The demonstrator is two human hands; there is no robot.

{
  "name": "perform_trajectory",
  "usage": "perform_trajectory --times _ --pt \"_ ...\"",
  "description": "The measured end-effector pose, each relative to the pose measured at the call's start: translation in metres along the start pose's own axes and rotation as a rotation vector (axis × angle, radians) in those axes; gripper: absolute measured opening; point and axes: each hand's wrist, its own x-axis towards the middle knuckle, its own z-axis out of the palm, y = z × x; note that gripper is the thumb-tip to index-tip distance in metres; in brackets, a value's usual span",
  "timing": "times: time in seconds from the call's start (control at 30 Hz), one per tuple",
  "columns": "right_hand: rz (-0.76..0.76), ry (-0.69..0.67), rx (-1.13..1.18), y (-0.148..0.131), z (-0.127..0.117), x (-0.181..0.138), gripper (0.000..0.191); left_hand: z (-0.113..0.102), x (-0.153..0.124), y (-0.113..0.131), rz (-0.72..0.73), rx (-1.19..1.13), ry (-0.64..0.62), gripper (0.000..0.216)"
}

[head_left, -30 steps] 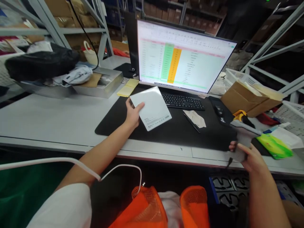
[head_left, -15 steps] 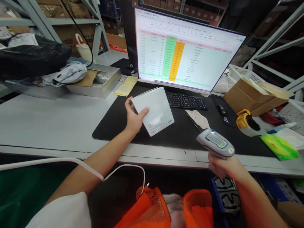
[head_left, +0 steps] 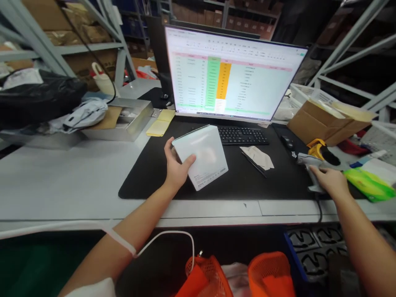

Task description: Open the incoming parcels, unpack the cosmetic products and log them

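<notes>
My left hand (head_left: 179, 165) grips a white square box (head_left: 206, 154) by its left side, thumb across the face. The box is tilted above the black desk mat (head_left: 148, 173), with small print and a barcode along its lower edge. At the right end of the mat, my right hand (head_left: 331, 181) has its fingers around a grey barcode scanner (head_left: 315, 181). The scanner lies turned on its side, low at the mat, its cord hanging over the table edge. Part of its handle is hidden by the fingers.
A monitor (head_left: 238, 78) with a spreadsheet stands behind a black keyboard (head_left: 241, 135). Crumpled paper (head_left: 258, 156) and a black pen (head_left: 253, 164) lie mid-mat. Right are a mouse (head_left: 287, 142), tape dispenser (head_left: 321, 152), cardboard box (head_left: 321, 121) and green packet (head_left: 371, 183).
My right hand has carried the scanner to the right and down to the mat, turning it on its side. The box stays in my left hand. Some orange cells on screen turned white.
</notes>
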Motion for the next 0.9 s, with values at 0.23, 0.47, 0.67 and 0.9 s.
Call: perform_trajectory --times 0.23,0.47,0.67,0.9 --pt "-0.457 -0.128 0.001 -0.134 0.049 -0.038 0.036 -0.001 -0.024 0.0 0.125 0.264 -0.168 0.122" --pt "-0.558 -0.082 -0.017 -0.239 0.12 -0.003 0.042 -0.011 -0.024 -0.009 0.204 0.333 -0.185 0.121" --pt "-0.572 -0.033 0.044 -0.219 0.146 0.012 0.035 -0.012 -0.026 -0.006 0.101 0.271 -0.242 0.13" --pt "-0.577 -0.025 0.106 -0.216 0.152 0.015 0.046 -0.011 -0.015 0.007 -0.027 0.162 -0.398 0.135"
